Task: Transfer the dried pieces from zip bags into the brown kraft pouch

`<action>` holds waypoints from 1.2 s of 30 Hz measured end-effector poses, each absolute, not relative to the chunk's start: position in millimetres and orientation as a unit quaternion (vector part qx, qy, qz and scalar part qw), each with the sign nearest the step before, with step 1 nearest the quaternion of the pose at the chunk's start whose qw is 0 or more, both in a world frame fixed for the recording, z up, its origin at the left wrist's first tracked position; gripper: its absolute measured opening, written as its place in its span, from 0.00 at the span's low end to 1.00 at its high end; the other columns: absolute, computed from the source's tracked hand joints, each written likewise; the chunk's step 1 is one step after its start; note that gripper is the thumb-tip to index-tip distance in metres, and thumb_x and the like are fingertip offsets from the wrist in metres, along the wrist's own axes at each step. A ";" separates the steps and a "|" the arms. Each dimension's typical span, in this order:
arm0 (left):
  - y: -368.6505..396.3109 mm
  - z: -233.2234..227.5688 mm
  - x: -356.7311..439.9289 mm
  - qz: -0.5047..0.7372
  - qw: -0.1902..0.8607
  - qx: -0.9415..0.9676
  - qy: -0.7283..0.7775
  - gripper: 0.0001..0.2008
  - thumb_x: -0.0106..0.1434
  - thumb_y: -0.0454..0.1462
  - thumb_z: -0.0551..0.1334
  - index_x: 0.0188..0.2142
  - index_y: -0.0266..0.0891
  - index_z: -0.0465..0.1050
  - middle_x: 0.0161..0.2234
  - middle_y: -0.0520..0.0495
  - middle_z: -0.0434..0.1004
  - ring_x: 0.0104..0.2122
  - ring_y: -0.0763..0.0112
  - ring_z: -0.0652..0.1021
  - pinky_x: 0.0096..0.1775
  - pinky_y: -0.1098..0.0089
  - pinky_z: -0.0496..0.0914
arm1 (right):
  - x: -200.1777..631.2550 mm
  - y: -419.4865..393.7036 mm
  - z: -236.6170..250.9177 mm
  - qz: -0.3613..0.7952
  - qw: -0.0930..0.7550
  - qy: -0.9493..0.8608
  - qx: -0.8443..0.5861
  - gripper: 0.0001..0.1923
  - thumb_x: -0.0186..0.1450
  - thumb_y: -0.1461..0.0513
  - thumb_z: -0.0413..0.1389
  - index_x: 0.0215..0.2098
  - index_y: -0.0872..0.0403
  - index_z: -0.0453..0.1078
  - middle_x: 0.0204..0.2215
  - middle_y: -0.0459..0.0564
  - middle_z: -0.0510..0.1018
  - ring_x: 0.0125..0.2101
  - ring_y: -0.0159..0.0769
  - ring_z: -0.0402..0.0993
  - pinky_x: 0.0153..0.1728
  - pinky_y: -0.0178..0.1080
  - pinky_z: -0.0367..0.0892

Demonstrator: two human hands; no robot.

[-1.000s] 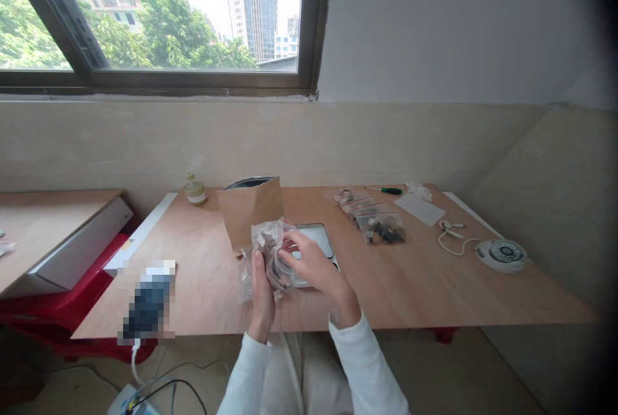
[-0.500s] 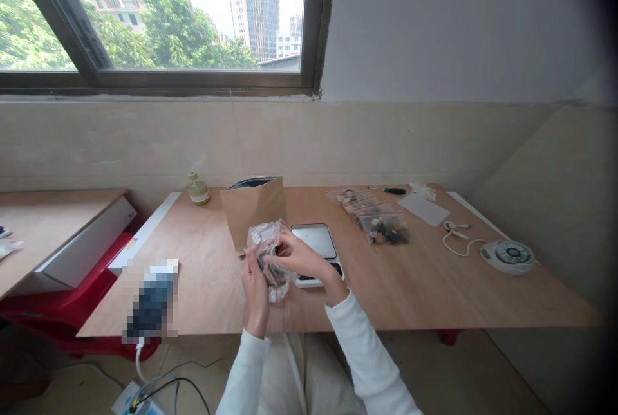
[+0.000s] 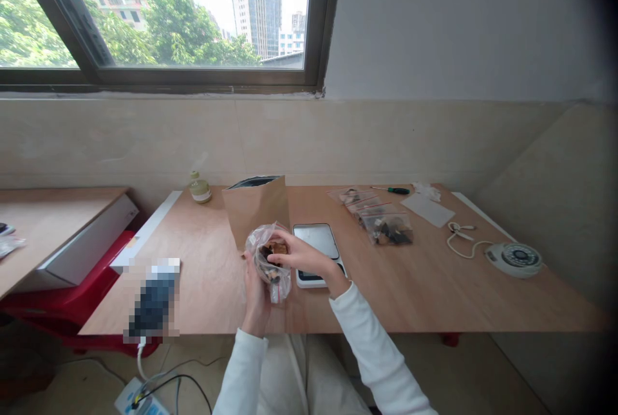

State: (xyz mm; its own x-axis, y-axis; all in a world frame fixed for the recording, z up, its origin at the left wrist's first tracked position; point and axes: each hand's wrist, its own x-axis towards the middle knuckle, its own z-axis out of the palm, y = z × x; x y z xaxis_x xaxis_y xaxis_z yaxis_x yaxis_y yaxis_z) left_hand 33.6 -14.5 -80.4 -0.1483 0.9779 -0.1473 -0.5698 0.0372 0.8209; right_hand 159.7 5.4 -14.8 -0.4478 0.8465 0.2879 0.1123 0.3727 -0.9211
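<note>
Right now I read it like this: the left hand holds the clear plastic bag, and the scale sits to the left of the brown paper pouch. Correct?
Not quite: the scale sits to the right of the brown paper pouch, as the head view shows. The left hand does hold the clear plastic bag.

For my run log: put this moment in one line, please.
left hand: holding clear bag | right hand: at bag's open mouth | brown pouch: upright, open, behind bag | scale: right of bag

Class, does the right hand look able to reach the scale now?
Probably yes: the right hand, at the clear bag, is close to the scale, whose silver plate looks uncovered.
</note>
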 end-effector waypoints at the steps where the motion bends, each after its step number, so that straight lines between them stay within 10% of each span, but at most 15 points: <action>1: -14.4 -80.4 33.5 0.643 0.602 0.256 0.398 0.25 0.63 0.53 0.53 0.48 0.38 0.73 0.48 0.42 0.76 0.47 0.63 0.77 0.46 0.66 0.71 | 159.5 6.2 -15.3 0.455 0.408 -0.715 -0.340 0.19 0.59 0.63 0.60 0.49 0.53 0.69 0.47 0.50 0.74 0.48 0.37 0.72 0.51 0.42 0.66; 36: -20.6 -78.0 39.3 0.683 0.551 0.219 0.426 0.24 0.64 0.53 0.53 0.48 0.40 0.73 0.49 0.43 0.77 0.50 0.64 0.76 0.51 0.66 0.68 | 137.9 1.1 -24.9 0.344 0.362 -0.735 -0.460 0.11 0.60 0.61 0.58 0.40 0.52 0.65 0.42 0.50 0.67 0.44 0.38 0.68 0.47 0.41 0.63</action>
State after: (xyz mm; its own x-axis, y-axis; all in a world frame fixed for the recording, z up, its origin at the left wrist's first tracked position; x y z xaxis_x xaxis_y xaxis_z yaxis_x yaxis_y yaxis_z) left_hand 39.3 -20.6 -78.0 -0.2965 0.9399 -0.1690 -0.5662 -0.0305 0.8237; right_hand 137.9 1.1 -24.9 -0.3153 0.9242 0.2155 0.4272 0.3410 -0.8374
